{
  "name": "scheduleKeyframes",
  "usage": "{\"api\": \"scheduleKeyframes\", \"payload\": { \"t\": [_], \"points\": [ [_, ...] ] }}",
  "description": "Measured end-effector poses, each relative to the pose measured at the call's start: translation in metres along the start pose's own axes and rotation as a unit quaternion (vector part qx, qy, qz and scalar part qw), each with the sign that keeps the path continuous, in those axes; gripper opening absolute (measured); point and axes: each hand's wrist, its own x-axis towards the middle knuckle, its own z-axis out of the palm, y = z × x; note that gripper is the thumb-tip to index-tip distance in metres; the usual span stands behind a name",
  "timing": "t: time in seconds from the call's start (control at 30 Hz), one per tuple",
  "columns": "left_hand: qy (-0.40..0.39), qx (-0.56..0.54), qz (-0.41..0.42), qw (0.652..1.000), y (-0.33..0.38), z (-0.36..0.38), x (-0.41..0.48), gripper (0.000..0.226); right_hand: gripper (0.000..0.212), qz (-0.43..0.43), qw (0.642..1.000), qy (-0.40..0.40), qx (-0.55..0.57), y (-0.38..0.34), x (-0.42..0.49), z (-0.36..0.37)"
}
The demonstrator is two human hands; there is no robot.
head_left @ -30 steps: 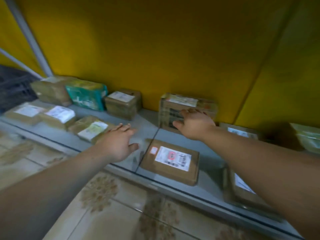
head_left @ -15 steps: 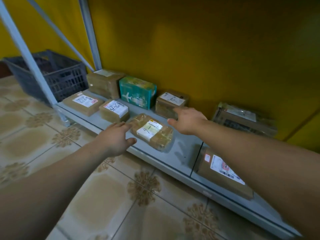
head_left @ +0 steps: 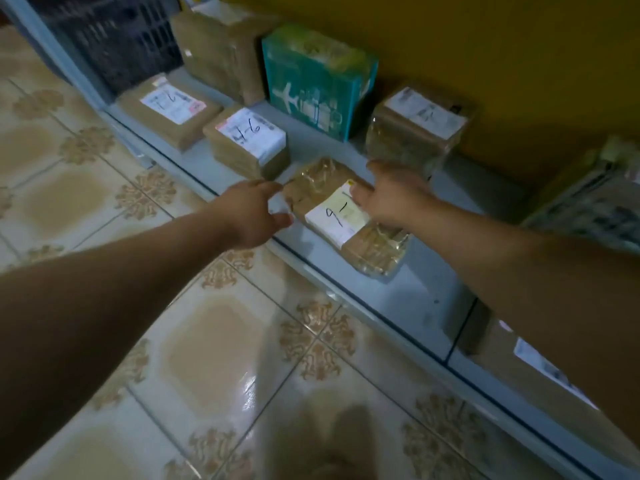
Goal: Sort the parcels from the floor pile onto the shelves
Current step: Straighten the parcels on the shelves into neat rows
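On shelf (head_left: 408, 289), left hand (head_left: 252, 213), right hand (head_left: 391, 195) flank parcel (head_left: 336, 220), perhaps touching

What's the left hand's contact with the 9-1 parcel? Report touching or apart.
Cannot tell. In the head view the left hand reaches the end of the 9-1 parcel, but blur hides whether its fingertips meet the wrap or stop short.

You have a dark slatted crate (head_left: 114, 39) at the far left, patterned glossy tiles (head_left: 194, 358) below you, a yellow wall (head_left: 485, 64) ahead
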Motion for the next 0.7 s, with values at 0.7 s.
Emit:
{"api": "scheduleKeyframes", "payload": {
  "t": [0.7],
  "points": [
    [-0.058, -0.122, 0.17, 0.976, -0.032, 0.023, 0.125, 0.073, 0.069, 0.213, 0.974, 0.074, 0.03, -0.02, 0.001, 0.017]
  ]
}}
